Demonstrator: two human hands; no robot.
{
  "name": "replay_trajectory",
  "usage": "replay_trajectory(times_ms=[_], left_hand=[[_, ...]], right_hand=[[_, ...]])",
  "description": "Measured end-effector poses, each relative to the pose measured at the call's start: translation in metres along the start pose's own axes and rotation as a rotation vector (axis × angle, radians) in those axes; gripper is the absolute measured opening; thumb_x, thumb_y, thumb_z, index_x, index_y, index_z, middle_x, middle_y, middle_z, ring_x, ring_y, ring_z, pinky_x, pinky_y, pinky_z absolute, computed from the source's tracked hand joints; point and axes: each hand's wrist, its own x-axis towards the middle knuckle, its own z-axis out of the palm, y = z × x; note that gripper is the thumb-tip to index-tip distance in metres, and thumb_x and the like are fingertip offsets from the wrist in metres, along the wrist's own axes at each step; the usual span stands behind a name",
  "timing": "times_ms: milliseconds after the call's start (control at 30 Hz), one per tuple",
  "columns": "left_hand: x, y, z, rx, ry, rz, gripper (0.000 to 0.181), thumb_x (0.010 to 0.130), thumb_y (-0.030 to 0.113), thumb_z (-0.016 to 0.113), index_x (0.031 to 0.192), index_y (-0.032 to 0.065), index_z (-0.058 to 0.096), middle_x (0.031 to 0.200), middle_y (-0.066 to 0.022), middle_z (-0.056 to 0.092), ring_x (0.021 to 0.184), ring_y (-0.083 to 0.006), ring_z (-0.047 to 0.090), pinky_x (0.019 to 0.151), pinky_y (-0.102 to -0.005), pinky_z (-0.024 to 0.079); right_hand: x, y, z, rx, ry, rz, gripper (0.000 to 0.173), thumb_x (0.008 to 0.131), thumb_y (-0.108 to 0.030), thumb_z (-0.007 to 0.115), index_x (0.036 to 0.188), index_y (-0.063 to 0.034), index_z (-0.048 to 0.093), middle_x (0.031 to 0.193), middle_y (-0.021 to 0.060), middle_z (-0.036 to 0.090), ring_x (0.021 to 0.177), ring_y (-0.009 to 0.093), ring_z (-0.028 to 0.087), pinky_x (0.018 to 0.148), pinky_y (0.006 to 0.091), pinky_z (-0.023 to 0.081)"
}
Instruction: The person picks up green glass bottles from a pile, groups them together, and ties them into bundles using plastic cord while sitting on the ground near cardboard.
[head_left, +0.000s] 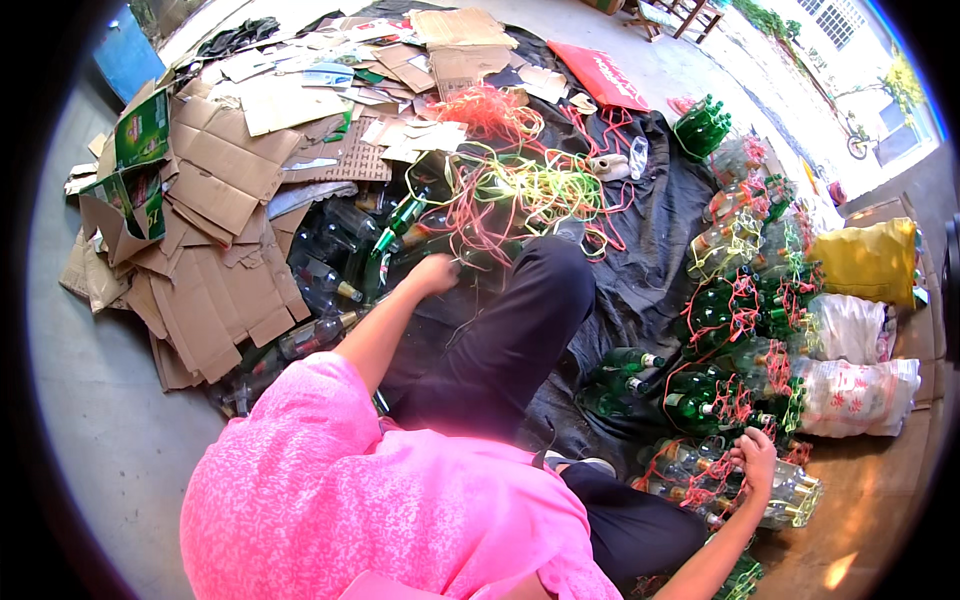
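My left hand (436, 274) is curled beside the tangled pink strings, just below a green glass bottle (401, 221); whether it grips anything cannot be made out. Yellow-green plastic string (551, 184) lies in a heap above my bent knee, with red-pink string (491, 112) behind it. On the right, my right hand (753, 454) is over clear glass bottles (787, 495) tied with pink string, its fingers bent; its hold is unclear. Bundles of green bottles (694, 397), bound with pink string, lie just above that hand. Loose green bottles (615, 375) rest nearer my legs.
Flattened cardboard (217, 300) is piled at the left, beside loose clear bottles (322, 277). A black sheet (637, 262) lies under the strings. At the right are a yellow sack (866, 259) and a white sack (859, 397). A red bag (600, 75) lies at the back.
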Motion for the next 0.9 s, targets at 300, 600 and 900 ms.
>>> replay_trajectory(times_ms=[300,600,900], left_hand=[[-0.089,-0.156,0.107,-0.993,0.253,-0.95,0.018,0.084,0.004,0.059,0.098,0.0044,0.07,0.073,-0.011,0.067,0.053,-0.0187,0.063,0.04,-0.0306,0.044],[0.03,-0.191,0.075,-0.896,0.509,-1.078,0.046,0.085,0.017,0.06,0.127,-0.002,0.056,0.126,-0.0261,0.064,0.123,-0.0391,0.06,0.101,-0.0426,0.048],[0.041,-0.178,0.056,-1.524,0.565,-1.111,0.024,0.095,0.02,0.063,0.11,0.0011,0.064,0.086,-0.0142,0.065,0.068,-0.0253,0.067,0.052,-0.0397,0.051]], right_hand=[[0.043,0.135,-0.017,0.181,0.162,0.209,0.01,0.1,-0.016,0.058,0.098,-0.0075,0.062,0.071,0.002,0.06,0.056,0.012,0.056,0.045,0.0252,0.045],[0.03,0.121,-0.006,0.055,0.027,0.184,0.015,0.098,-0.015,0.06,0.109,-0.0041,0.063,0.075,0.0046,0.063,0.057,0.012,0.058,0.046,0.0261,0.045],[0.02,0.126,-0.009,0.037,0.017,0.272,0.013,0.098,-0.015,0.057,0.103,-0.0051,0.064,0.077,0.0043,0.065,0.058,0.013,0.059,0.048,0.0269,0.047]])
